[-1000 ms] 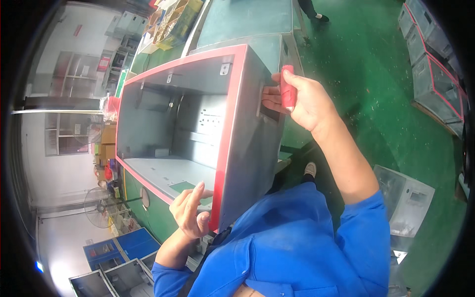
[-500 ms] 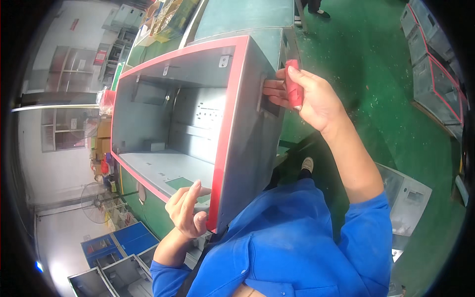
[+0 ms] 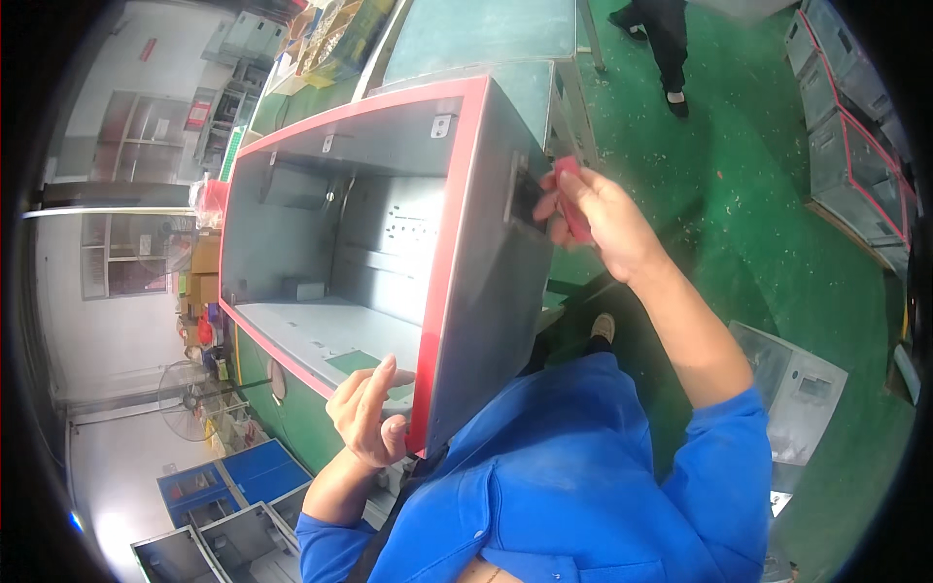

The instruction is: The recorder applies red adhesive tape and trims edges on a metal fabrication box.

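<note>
A large grey sheet-metal cabinet point(image 3: 491, 262) with a red front rim lies open toward the left, filling the middle of the view. My right hand point(image 3: 607, 219) is closed round a short, flat red-wrapped piece point(image 3: 573, 194), its exact kind blurred by motion. That hand is just off the cabinet's right side, close to a rectangular cut-out point(image 3: 525, 189) there. At the lower rim near me, my left hand point(image 3: 364, 413) rests with its fingers apart and holds nothing. Its fingers are over the lower panel, beside a small opening that shows green floor.
A green-topped bench point(image 3: 476, 39) stands behind the cabinet. Another person's legs point(image 3: 666, 49) are at the far right. More grey cabinets point(image 3: 846, 175) are stacked along the right. A light metal panel point(image 3: 797, 398) lies on the floor, and a fan point(image 3: 190, 398) stands at left.
My right hand has drawn back from the cut-out, moving slightly right and down with the red piece; its fingers have come out of the hole. The other person's legs have come further into view.
</note>
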Available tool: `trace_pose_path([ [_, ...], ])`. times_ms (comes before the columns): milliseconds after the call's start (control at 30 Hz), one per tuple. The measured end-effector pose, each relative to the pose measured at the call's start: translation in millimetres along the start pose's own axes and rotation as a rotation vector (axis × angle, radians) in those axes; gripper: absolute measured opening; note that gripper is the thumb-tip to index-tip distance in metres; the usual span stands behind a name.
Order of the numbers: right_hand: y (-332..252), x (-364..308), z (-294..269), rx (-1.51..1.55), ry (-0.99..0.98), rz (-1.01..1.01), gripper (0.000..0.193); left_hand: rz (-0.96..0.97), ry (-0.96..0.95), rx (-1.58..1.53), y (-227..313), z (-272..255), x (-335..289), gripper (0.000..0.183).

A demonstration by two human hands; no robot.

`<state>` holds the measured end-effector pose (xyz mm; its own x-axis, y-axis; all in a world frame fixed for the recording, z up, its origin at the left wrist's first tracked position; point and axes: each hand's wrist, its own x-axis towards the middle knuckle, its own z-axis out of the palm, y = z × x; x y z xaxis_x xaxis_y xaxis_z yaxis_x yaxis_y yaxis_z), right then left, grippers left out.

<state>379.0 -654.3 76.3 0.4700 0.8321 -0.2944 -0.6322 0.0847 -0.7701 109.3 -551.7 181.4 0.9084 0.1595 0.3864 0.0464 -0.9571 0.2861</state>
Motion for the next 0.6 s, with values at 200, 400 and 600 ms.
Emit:
trace_pose_path([
  [200, -14, 8, -1, -0.156, -0.105, 0.194, 0.036, -0.001, 0.005, 0.003, 0, 0, 0, 0.049],
  [400, -33, 29, -10, 0.14, -0.22, 0.369, 0.022, -0.007, 0.011, 0.011, 0, 0, -1, 0.048],
  [600, -40, 32, -16, 0.167, -0.277, 0.447, 0.02, -0.006, 0.013, 0.011, 1, 1, 0, 0.047],
])
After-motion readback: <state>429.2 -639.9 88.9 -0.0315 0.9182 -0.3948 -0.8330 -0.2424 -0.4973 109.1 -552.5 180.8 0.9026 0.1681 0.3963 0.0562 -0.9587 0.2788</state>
